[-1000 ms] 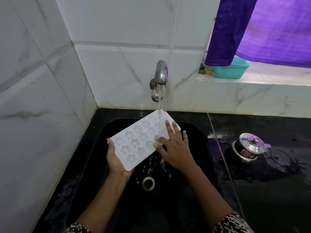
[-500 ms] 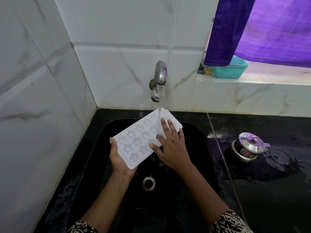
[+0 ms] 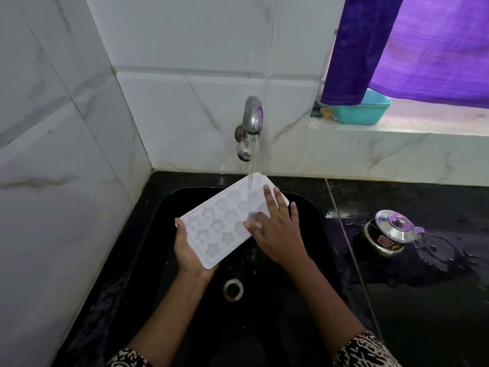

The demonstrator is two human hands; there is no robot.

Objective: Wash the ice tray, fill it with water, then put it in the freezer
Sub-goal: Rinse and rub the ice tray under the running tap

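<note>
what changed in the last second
The right hand rubbed slightly up the ice tray toward the tap, fingers flat. Nothing was taken or let go. The left hand holds the tray's lower end as before; water keeps running onto it.

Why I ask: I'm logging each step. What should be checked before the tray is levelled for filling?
1. Water running: ok, the stream from the tap lands on the far end of the ice tray.
2. Grip: ok, the left hand holds the tray's near end from below.
3. Rubbing hand: ok, the right hand lies flat on the cavities, fingers straight.
4. Tray level: not ok, it looks tilted, far end higher.
5. Cavities clean: cannot tell.
6. Drain free: ok, nothing covers it.
</note>
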